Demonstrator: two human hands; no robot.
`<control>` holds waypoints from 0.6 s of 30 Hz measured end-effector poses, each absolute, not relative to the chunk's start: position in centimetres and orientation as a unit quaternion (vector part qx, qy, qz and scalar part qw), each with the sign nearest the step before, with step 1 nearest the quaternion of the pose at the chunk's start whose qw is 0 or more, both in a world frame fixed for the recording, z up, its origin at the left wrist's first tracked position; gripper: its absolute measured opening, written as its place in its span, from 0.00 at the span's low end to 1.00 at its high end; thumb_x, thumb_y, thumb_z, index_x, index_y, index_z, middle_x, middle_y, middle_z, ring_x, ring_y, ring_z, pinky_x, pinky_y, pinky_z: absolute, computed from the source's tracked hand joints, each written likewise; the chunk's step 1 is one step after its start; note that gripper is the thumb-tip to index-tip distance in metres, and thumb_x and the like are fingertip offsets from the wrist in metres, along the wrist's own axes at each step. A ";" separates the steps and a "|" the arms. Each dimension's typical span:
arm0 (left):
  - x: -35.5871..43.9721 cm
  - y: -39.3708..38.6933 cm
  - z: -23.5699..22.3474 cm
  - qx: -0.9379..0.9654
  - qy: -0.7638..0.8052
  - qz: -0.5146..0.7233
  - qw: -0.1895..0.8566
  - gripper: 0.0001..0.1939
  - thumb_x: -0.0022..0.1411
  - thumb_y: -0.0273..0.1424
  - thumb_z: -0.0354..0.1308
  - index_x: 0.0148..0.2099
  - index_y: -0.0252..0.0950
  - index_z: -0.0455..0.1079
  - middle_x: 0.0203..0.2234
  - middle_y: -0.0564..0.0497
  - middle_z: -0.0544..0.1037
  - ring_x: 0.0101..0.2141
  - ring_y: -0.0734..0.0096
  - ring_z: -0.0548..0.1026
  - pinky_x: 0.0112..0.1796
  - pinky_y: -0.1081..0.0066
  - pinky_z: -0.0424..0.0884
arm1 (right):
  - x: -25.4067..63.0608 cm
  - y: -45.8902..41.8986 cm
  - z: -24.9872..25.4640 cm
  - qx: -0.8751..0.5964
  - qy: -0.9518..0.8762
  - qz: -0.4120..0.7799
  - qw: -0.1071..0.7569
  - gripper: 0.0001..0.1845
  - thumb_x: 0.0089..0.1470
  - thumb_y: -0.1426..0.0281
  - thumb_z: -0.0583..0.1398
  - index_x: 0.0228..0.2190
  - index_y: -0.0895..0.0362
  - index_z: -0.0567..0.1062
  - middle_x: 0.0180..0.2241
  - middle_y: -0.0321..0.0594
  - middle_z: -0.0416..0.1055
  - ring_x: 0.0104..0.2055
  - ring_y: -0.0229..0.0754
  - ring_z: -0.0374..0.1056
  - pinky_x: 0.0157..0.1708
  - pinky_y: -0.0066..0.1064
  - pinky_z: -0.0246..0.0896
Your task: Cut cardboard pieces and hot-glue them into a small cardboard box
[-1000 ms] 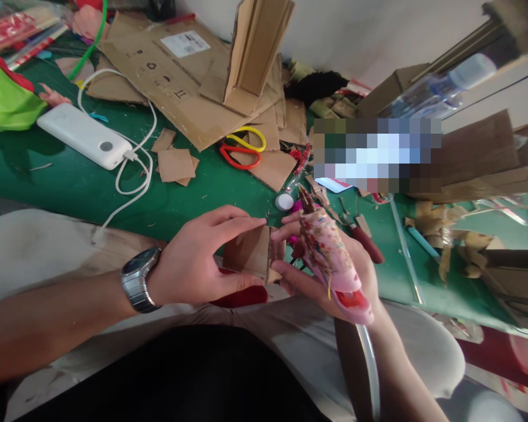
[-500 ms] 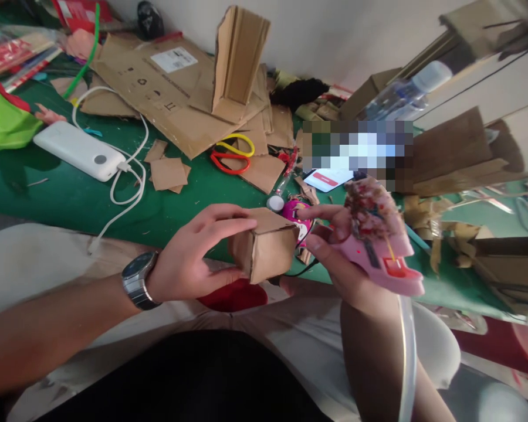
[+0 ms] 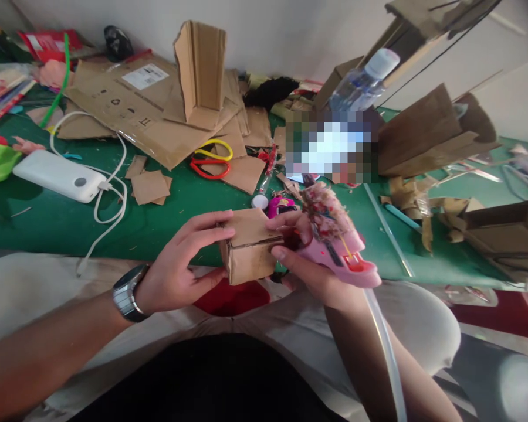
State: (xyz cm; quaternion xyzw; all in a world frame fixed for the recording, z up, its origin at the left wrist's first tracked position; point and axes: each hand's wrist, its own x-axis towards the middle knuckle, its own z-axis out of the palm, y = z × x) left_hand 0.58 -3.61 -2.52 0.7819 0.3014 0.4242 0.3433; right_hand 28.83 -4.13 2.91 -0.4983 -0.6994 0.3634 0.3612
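A small cardboard box point(image 3: 251, 261) is held above my lap, just off the table's front edge. My left hand point(image 3: 176, 264) grips it from the left, fingers along the top and thumb low on the side. In my right hand point(image 3: 310, 264) is a pink glue gun point(image 3: 332, 234), crusted with debris, a clear glue stick point(image 3: 385, 346) trailing from its back end. The thumb and a fingertip of that hand also touch the box's right side. A bright pink round item point(image 3: 281, 205) lies just beyond the box, partly hidden.
Scissors point(image 3: 211, 158) with yellow and orange handles lie among cardboard scraps point(image 3: 152, 187). A white power bank point(image 3: 59, 174) with a cable is at left. A plastic bottle point(image 3: 363, 82) and cardboard pieces point(image 3: 426, 132) stand at the back right.
My view has shifted, so the table items sit further left. The glue gun and right hand have come closer to the box, and the right fingertips now touch it.
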 end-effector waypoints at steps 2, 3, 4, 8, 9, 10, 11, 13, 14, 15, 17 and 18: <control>0.5 -3.9 -2.4 0.777 0.302 0.403 0.377 0.42 0.64 0.21 0.69 0.76 0.48 0.65 0.75 0.35 0.66 0.75 0.40 0.68 0.68 0.40 0.76 | 28.4 -4.3 2.5 -0.506 -0.692 0.354 0.376 0.14 0.67 0.61 0.70 0.51 0.49 0.80 0.50 0.45 0.85 0.44 0.52 0.84 0.49 0.49 0.87; 0.5 -4.0 -2.4 0.773 0.299 0.393 0.399 0.43 0.63 0.22 0.68 0.77 0.48 0.64 0.76 0.34 0.64 0.76 0.38 0.65 0.69 0.38 0.75 | 28.2 -4.4 2.3 -0.507 -0.685 0.355 0.386 0.13 0.67 0.61 0.71 0.50 0.49 0.80 0.50 0.45 0.85 0.45 0.52 0.84 0.49 0.50 0.87; 0.5 -4.1 -2.3 0.765 0.294 0.386 0.423 0.42 0.63 0.24 0.68 0.77 0.47 0.64 0.77 0.34 0.62 0.76 0.37 0.64 0.69 0.38 0.74 | 28.0 -4.4 2.1 -0.507 -0.680 0.358 0.392 0.13 0.66 0.62 0.71 0.50 0.48 0.79 0.51 0.45 0.86 0.45 0.52 0.84 0.49 0.49 0.87; 0.7 -4.4 -2.7 0.718 0.292 0.397 0.491 0.41 0.65 0.34 0.73 0.76 0.47 0.65 0.75 0.33 0.62 0.76 0.38 0.63 0.70 0.39 0.72 | 27.2 -4.7 2.4 -0.489 -0.660 0.393 0.414 0.12 0.64 0.67 0.72 0.48 0.49 0.80 0.49 0.42 0.86 0.46 0.50 0.85 0.51 0.46 0.87; 0.8 -4.4 -2.9 0.712 0.295 0.404 0.492 0.41 0.65 0.37 0.75 0.76 0.46 0.65 0.74 0.33 0.63 0.76 0.37 0.64 0.70 0.39 0.72 | 27.1 -4.7 2.6 -0.488 -0.666 0.392 0.407 0.12 0.64 0.68 0.72 0.47 0.49 0.81 0.49 0.41 0.86 0.47 0.50 0.86 0.52 0.46 0.86; 0.8 -4.3 -3.0 0.708 0.298 0.409 0.492 0.43 0.64 0.39 0.77 0.76 0.46 0.65 0.74 0.33 0.63 0.76 0.37 0.64 0.70 0.39 0.72 | 27.0 -4.8 2.8 -0.489 -0.677 0.385 0.393 0.11 0.63 0.69 0.73 0.47 0.49 0.82 0.49 0.41 0.87 0.48 0.50 0.86 0.54 0.45 0.86; 0.8 -4.2 -3.1 0.703 0.303 0.410 0.495 0.44 0.63 0.41 0.78 0.76 0.46 0.65 0.74 0.33 0.64 0.75 0.37 0.65 0.70 0.40 0.72 | 27.0 -4.8 3.0 -0.491 -0.689 0.376 0.378 0.12 0.63 0.69 0.73 0.47 0.50 0.83 0.49 0.42 0.87 0.48 0.50 0.86 0.54 0.45 0.85; 0.7 -4.0 -3.0 0.681 0.314 0.406 0.521 0.45 0.64 0.45 0.77 0.76 0.46 0.64 0.75 0.32 0.65 0.72 0.40 0.71 0.65 0.46 0.78 | 27.2 -4.9 3.4 -0.481 -0.712 0.372 0.351 0.14 0.63 0.68 0.73 0.50 0.50 0.84 0.50 0.43 0.87 0.48 0.50 0.86 0.52 0.42 0.85; 0.6 -3.8 -2.9 0.664 0.319 0.401 0.545 0.43 0.66 0.46 0.76 0.76 0.45 0.64 0.74 0.32 0.67 0.68 0.43 0.75 0.60 0.51 0.83 | 27.4 -4.9 3.5 -0.471 -0.720 0.377 0.344 0.15 0.63 0.67 0.73 0.51 0.50 0.84 0.50 0.43 0.87 0.47 0.49 0.86 0.50 0.40 0.85; 0.5 -3.6 -2.7 0.641 0.324 0.391 0.575 0.41 0.68 0.47 0.74 0.75 0.45 0.64 0.71 0.33 0.71 0.63 0.47 0.80 0.54 0.56 0.86 | 27.5 -4.8 3.5 -0.459 -0.727 0.383 0.336 0.16 0.63 0.66 0.73 0.52 0.50 0.84 0.50 0.43 0.87 0.46 0.49 0.86 0.48 0.38 0.85; 0.5 -3.3 -2.5 0.584 0.330 0.363 0.647 0.35 0.71 0.46 0.72 0.73 0.45 0.64 0.61 0.36 0.80 0.52 0.54 0.86 0.43 0.64 0.87 | 27.7 -4.7 3.5 -0.438 -0.745 0.393 0.315 0.17 0.64 0.67 0.73 0.53 0.51 0.84 0.49 0.43 0.87 0.45 0.47 0.86 0.47 0.36 0.84; 0.5 -3.1 -2.4 0.551 0.334 0.347 0.682 0.33 0.72 0.45 0.71 0.72 0.44 0.64 0.56 0.38 0.83 0.47 0.57 0.88 0.40 0.66 0.87 | 27.8 -4.6 3.4 -0.429 -0.752 0.398 0.305 0.17 0.64 0.67 0.73 0.53 0.51 0.84 0.49 0.42 0.87 0.44 0.47 0.86 0.46 0.35 0.83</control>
